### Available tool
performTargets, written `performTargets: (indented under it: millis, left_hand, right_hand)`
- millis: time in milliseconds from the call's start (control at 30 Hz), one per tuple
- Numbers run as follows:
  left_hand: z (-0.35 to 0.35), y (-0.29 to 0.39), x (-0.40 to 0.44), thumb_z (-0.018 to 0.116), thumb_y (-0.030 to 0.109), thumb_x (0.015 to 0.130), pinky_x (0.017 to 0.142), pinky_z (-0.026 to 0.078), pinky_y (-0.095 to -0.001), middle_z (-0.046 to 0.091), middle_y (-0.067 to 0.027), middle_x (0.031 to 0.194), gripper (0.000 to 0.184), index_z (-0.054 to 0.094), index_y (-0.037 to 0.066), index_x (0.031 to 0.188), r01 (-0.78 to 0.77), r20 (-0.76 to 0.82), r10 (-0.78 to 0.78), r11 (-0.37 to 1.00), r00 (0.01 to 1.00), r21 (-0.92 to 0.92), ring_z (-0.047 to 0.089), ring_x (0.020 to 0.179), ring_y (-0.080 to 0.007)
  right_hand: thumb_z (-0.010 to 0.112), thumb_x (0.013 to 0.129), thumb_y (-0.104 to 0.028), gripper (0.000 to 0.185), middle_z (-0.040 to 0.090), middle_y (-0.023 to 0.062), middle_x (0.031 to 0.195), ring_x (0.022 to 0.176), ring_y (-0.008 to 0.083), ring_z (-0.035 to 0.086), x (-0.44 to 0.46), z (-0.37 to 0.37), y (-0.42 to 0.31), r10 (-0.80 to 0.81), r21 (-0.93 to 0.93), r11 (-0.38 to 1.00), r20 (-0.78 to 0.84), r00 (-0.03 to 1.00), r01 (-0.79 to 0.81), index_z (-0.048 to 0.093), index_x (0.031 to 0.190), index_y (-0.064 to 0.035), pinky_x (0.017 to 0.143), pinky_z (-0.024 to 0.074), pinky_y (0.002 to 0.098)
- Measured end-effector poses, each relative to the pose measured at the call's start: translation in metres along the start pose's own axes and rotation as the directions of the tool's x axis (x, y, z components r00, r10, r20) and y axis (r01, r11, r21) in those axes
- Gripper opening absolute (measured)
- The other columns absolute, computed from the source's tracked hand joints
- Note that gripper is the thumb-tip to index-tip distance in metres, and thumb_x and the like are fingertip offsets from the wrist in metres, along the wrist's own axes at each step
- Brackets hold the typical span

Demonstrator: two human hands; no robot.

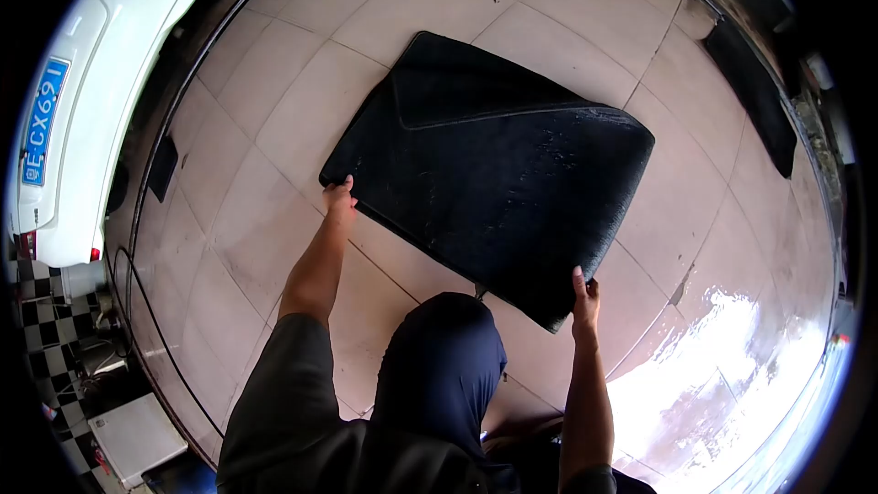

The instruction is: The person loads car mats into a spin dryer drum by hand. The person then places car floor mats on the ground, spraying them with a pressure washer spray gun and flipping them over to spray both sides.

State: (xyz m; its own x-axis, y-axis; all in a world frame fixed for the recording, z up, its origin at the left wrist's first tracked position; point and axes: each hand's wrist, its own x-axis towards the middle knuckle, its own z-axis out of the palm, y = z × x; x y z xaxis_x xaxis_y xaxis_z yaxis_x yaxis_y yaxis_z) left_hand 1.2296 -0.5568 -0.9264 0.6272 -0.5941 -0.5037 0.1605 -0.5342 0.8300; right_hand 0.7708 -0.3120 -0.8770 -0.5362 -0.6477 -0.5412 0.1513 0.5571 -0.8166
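A large black floor mat [512, 187] lies on the tiled floor in front of me, folded over on itself. A stitched edge runs across its far side, and wet specks shine on its right part. My left hand [340, 196] pinches the mat's near left corner, thumb on top. At the right edge, close to the near right corner, my right hand [586, 297] grips the mat with the thumb up and the fingers tucked behind it.
Pale floor tiles [274, 110] surround the mat. A white car [110, 64] stands at the left, near a black hose [151, 284]. A long dark strip [754, 96] lies at the far right. Bright glare [704, 366] covers wet-looking tiles on the near right.
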Motion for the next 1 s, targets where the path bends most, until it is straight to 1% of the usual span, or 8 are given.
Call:
performTargets:
  millis: [100,233,500,633,733,833,900,1000]
  left_hand:
    - [0.002,0.008,0.005,0.07,0.018,0.074,0.061,0.044,-0.0381,0.055,-0.0088,0.101,0.042,0.049,0.003,0.108,0.061,-0.02,-0.06,0.996,0.998,0.07,0.052,0.079,-0.0243]
    - [0.012,0.008,-0.003,0.07,0.019,0.073,0.073,0.044,-0.0421,0.049,-0.0117,0.114,0.049,0.045,0.002,0.112,0.122,-0.079,-0.114,0.987,0.99,0.107,0.05,0.097,-0.0296]
    - [-0.038,0.024,-0.102,0.072,0.011,0.067,0.053,0.041,-0.0236,0.059,-0.0008,0.086,0.03,0.059,0.007,0.094,-0.173,0.376,0.222,0.972,0.9,-0.159,0.055,0.071,-0.0113]
    - [-0.068,-0.073,-0.103,0.073,0.007,0.064,0.066,0.048,-0.036,0.049,-0.0123,0.111,0.061,0.043,0.0,0.116,0.122,0.093,-0.125,0.992,0.988,0.037,0.051,0.094,-0.0261]
    - [-0.095,-0.081,-0.114,0.075,0.009,0.062,0.075,0.046,-0.0429,0.046,-0.0157,0.116,0.069,0.039,-0.002,0.12,0.219,0.187,-0.222,0.975,0.957,0.036,0.047,0.101,-0.0277]
    - [-0.111,-0.066,-0.125,0.078,0.017,0.061,0.077,0.045,-0.0447,0.043,-0.0196,0.119,0.075,0.037,-0.006,0.119,0.107,0.315,-0.178,0.968,0.932,0.229,0.045,0.105,-0.0307]
    - [-0.094,-0.05,-0.112,0.079,0.023,0.058,0.076,0.047,-0.0415,0.042,-0.0231,0.12,0.081,0.036,-0.008,0.12,-0.374,0.119,0.42,0.604,0.9,0.704,0.045,0.106,-0.0338]
    - [-0.064,-0.041,-0.1,0.08,0.024,0.056,0.07,0.048,-0.0381,0.051,-0.0234,0.11,0.076,0.043,-0.01,0.114,-0.326,0.136,0.366,0.528,0.921,0.784,0.053,0.095,-0.0335]
  right_hand:
    - [0.073,0.066,-0.042,0.072,0.055,0.0154,0.101,0.094,0.0224,0.052,0.004,0.001,-0.001,0.065,0.142,0.987,0.07,0.995,-0.075,0.044,0.111,0.006,0.084,0.0396,0.0307]
    - [0.074,0.064,-0.039,0.064,0.059,0.0157,0.092,0.084,0.0223,0.055,-0.002,0.005,-0.006,0.002,-0.227,0.973,-0.134,0.991,-0.033,0.05,0.102,0.0066,0.076,0.043,0.0315]
    - [0.074,0.065,-0.031,0.043,0.059,0.0085,0.069,0.063,0.0142,0.053,-0.011,-0.054,-0.056,-0.119,-0.217,0.972,-0.1,0.988,0.095,0.058,0.08,0.0058,0.06,0.0437,0.0278]
    - [0.074,0.063,-0.04,0.053,0.06,0.0108,0.075,0.07,0.0193,0.057,-0.003,-0.099,-0.016,0.05,-0.383,0.921,-0.051,0.997,-0.065,0.06,0.087,0.0058,0.066,0.045,0.0295]
    - [0.075,0.06,-0.04,0.059,0.06,0.0128,0.08,0.073,0.0204,0.057,0.003,-0.105,0.004,0.042,-0.387,0.919,-0.095,0.995,-0.075,0.057,0.091,0.0074,0.068,0.0449,0.0305]
    - [0.076,0.058,-0.04,0.066,0.06,0.0149,0.082,0.073,0.0221,0.057,0.008,-0.111,0.012,0.04,-0.354,0.932,-0.118,0.992,-0.08,0.054,0.097,0.0084,0.067,0.0452,0.0321]
    - [0.077,0.057,-0.039,0.067,0.06,0.0165,0.085,0.075,0.0236,0.057,0.007,-0.112,0.004,-0.046,-0.46,0.888,-0.099,0.994,-0.005,0.053,0.097,0.0086,0.067,0.0452,0.0326]
    - [0.077,0.057,-0.035,0.059,0.061,0.0164,0.08,0.072,0.024,0.057,0.012,-0.122,-0.007,-0.114,-0.481,0.875,-0.105,0.988,0.049,0.055,0.091,0.0079,0.066,0.0452,0.0334]
